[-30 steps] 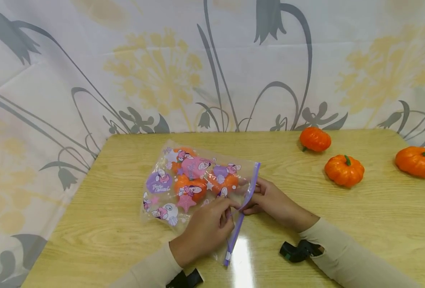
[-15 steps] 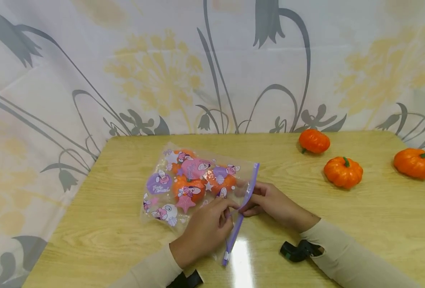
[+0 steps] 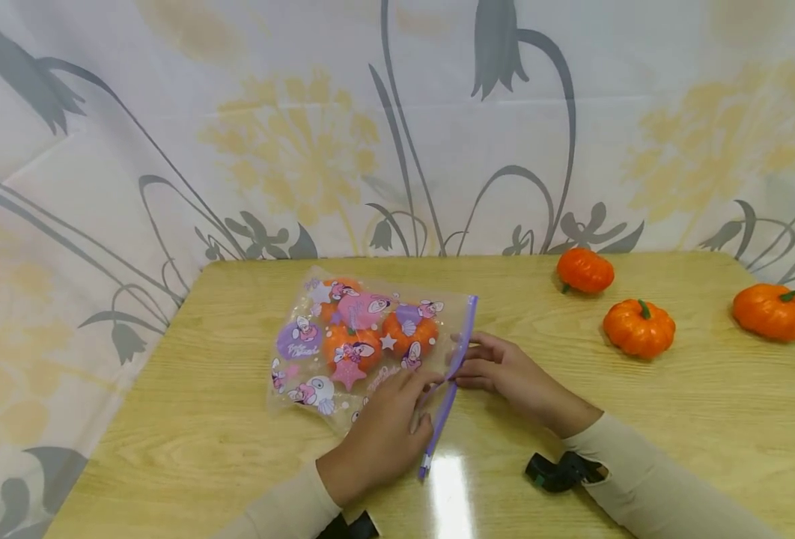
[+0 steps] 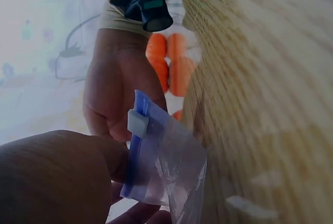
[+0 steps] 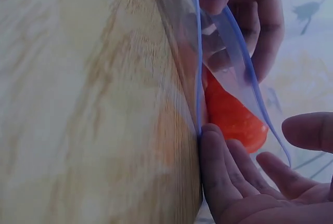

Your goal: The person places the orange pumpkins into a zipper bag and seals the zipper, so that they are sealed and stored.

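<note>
A clear zip bag (image 3: 387,369) with cartoon prints and a purple zip edge lies on the table, its mouth toward the right. Inside it are several orange toy pumpkins (image 3: 352,349). My left hand (image 3: 387,434) holds the bag at the mouth, near the middle of the purple edge. My right hand (image 3: 505,374) is at the other side of the mouth, fingers extended against the lower lip and thumb apart. Between the two parted purple lips, a pumpkin (image 5: 237,120) shows in the right wrist view. A white slider (image 4: 138,123) sits near the end of the zip.
Three more orange pumpkins stand loose on the right: one at the back (image 3: 585,271), one in front of it (image 3: 638,329) and one at the far right (image 3: 775,312). A floral curtain (image 3: 397,135) hangs behind the wooden table (image 3: 202,419).
The right fingers have loosened and straightened at the bag's mouth. Its purple edge has shifted slightly left, and its slider end has moved up. The loose pumpkins stay where they were.
</note>
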Available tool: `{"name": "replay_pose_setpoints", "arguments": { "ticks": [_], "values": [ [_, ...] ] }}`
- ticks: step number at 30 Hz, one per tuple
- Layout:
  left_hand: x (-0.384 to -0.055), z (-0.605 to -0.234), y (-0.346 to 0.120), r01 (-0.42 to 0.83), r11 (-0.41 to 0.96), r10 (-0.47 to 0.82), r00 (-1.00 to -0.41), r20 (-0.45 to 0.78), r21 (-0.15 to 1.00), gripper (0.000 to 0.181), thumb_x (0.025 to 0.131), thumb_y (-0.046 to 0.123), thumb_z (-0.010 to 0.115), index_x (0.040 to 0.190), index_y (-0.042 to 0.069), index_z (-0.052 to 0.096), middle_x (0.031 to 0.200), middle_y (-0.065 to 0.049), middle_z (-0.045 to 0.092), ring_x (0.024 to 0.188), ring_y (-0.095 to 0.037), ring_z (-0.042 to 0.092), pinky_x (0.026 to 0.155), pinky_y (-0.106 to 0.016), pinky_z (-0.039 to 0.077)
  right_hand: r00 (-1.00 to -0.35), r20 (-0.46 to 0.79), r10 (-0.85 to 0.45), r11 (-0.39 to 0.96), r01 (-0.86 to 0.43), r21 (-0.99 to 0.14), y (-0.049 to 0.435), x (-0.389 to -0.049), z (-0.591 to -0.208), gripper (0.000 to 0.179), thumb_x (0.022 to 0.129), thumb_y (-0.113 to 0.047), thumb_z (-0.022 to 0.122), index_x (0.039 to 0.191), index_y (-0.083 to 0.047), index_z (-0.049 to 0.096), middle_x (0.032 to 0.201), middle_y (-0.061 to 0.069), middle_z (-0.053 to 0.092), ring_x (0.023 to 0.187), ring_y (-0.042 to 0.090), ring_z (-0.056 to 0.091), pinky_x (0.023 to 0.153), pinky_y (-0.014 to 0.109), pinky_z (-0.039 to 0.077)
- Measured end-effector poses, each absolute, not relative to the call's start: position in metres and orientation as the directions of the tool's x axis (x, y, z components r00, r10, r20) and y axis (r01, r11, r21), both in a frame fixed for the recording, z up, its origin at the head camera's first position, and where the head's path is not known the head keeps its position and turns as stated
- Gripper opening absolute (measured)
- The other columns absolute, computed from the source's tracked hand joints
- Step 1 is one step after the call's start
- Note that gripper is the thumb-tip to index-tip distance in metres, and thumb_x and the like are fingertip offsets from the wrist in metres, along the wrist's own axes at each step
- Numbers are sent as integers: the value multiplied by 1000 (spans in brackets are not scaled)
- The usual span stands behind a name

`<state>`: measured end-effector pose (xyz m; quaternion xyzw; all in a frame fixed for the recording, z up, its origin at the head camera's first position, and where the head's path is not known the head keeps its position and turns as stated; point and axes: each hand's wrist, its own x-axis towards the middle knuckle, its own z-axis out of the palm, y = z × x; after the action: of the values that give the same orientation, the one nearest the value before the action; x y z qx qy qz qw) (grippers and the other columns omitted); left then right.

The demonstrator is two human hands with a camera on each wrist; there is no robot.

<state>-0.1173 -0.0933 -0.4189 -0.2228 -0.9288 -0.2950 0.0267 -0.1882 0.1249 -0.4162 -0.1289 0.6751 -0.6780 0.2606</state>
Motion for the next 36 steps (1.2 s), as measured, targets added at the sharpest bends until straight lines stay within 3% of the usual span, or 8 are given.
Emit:
{"name": "replay_pose_setpoints", "arguments": {
  "ticks": [5, 11, 15, 19, 23, 28, 33, 36],
  "values": [
    [-114, -420, -93, 425, 753, 390, -903, 178, 503, 54, 89, 20, 68, 140, 19, 52, 123, 0, 60, 116, -19, 57, 105, -43, 44, -835, -159, -527, 23, 173, -985, 127, -190, -417, 57, 103, -6, 46, 155, 2, 24, 143, 33, 45, 110, 9, 65, 99, 28, 52],
    [-109, -417, -90, 380, 846, 336, -924, 180, 374, 47, 88, 32, 71, 130, 17, 58, 105, 1, 68, 100, -18, 62, 104, -47, 42, -829, -169, -534, 23, 185, -982, 129, -190, -414, 66, 105, -8, 42, 161, -6, 6, 155, 34, 30, 116, 6, 61, 104, 25, 48],
    [-106, -413, -87, 369, 886, 326, -926, 190, 281, 35, 86, 38, 71, 112, 18, 60, 71, 7, 64, 65, -13, 59, 71, -35, 49, -829, -147, -540, 31, 154, -988, 129, -191, -412, 68, 106, -6, 37, 161, -13, -1, 156, 34, 27, 119, 7, 59, 106, 27, 47],
    [-103, -410, -86, 364, 903, 334, -929, 162, 226, 25, 86, 42, 70, 92, 21, 57, 53, 11, 46, 46, -6, 41, 41, -26, 30, -828, -147, -541, 50, 143, -988, 131, -193, -412, 70, 106, -7, 39, 162, -20, -1, 158, 32, 26, 127, 16, 56, 107, 27, 46],
    [-101, -411, -85, 360, 909, 335, -931, 149, 208, 24, 86, 42, 70, 85, 21, 58, 55, 11, 51, 47, -5, 44, 41, -26, 30, -820, -178, -544, 83, 159, -984, 133, -195, -414, 78, 104, -14, 48, 162, -27, -2, 161, 26, 24, 139, 31, 46, 112, 31, 42],
    [-106, -413, -87, 340, 899, 315, -940, 132, 277, 22, 86, 38, 70, 97, 20, 63, 67, 9, 62, 52, -5, 47, 44, -26, 34, -817, -173, -550, 95, 145, -985, 135, -198, -414, 81, 103, -16, 50, 161, -29, -5, 163, 24, 19, 148, 38, 31, 119, 45, 30],
    [-111, -414, -90, 318, 879, 305, -948, 93, 355, 21, 87, 35, 70, 99, 19, 64, 74, 8, 62, 58, -5, 50, 48, -26, 37, -811, -173, -558, 114, 131, -985, 139, -199, -411, 78, 104, -11, 45, 161, -24, -8, 164, 25, 15, 150, 39, 25, 120, 51, 23],
    [-114, -414, -92, 302, 870, 300, -952, 67, 389, 21, 87, 34, 69, 101, 18, 65, 75, 8, 60, 59, -5, 49, 49, -26, 38, -840, -131, -527, 174, 44, -984, 141, -200, -406, 70, 104, -11, 45, 162, -12, 4, 160, 28, 25, 146, 42, 32, 118, 54, 29]
  ]
}}
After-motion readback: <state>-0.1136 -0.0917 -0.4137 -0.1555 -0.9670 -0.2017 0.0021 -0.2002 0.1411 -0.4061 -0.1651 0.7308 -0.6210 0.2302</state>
